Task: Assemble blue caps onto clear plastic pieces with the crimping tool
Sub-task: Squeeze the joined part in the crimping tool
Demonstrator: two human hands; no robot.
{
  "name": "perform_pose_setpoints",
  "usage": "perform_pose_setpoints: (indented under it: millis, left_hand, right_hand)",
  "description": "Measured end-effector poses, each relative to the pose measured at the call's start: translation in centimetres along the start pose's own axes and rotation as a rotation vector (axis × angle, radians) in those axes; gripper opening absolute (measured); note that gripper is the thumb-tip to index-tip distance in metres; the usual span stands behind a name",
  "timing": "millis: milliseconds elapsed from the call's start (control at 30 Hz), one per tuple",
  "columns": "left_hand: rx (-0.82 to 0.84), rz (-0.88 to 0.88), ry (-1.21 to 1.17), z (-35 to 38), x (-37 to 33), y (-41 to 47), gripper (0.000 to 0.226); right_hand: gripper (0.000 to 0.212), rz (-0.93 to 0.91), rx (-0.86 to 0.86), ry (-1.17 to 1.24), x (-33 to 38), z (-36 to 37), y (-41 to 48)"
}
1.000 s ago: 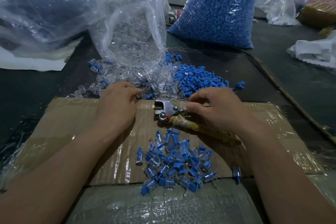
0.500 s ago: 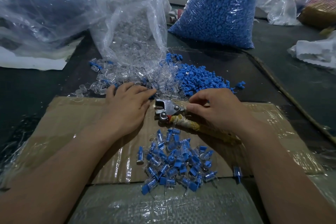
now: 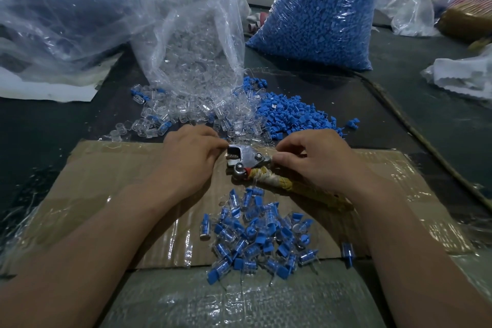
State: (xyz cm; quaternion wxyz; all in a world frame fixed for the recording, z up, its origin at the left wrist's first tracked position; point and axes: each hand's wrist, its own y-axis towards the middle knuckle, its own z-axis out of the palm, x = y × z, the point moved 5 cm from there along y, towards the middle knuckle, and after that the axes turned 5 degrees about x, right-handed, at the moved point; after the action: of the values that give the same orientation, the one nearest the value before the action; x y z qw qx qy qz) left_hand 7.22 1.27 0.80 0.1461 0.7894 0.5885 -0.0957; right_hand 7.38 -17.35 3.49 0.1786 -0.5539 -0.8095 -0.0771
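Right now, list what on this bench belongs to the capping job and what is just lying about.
Job: crimping tool, gripped by the right hand; left hand at its head; loose caps; clear pieces; cap bag; clear-piece bag; finished pile; cardboard mat.
Lying about: big left bag; white bundle; far-right bag.

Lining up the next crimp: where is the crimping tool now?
Head view, centre: the crimping tool lies on the cardboard between the left hand and right hand, metal head pointing left, beyond the pile of capped pieces.
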Motion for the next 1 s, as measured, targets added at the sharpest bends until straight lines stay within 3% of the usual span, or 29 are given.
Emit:
perform_pose_setpoints:
  millis: [467, 733, 867, 1000]
  left_hand:
    - [-0.102, 0.013, -0.220, -1.1, -0.6, -0.7, 0.008]
    - [-0.064, 0.041, -0.303, -0.6, -0.6, -0.7, 0.031]
    - [-0.122, 0.032, -0.284, -0.7, -0.5, -0.6, 0.028]
    - [-0.253, -0.049, -0.565, -1.9, 0.0, -1.0, 0.025]
  right_hand:
    - [0.027, 0.008, 0.019, 0.002, 0.3, -0.2, -0.1]
    - [0.027, 0.009, 0.024, -0.003, 0.2, 0.0, 0.0]
    - [0.028, 0.003, 0.029, -0.001, 0.2, 0.0, 0.0]
    - [0.026, -0.012, -0.009, 0.019, 0.3, -0.2, 0.0]
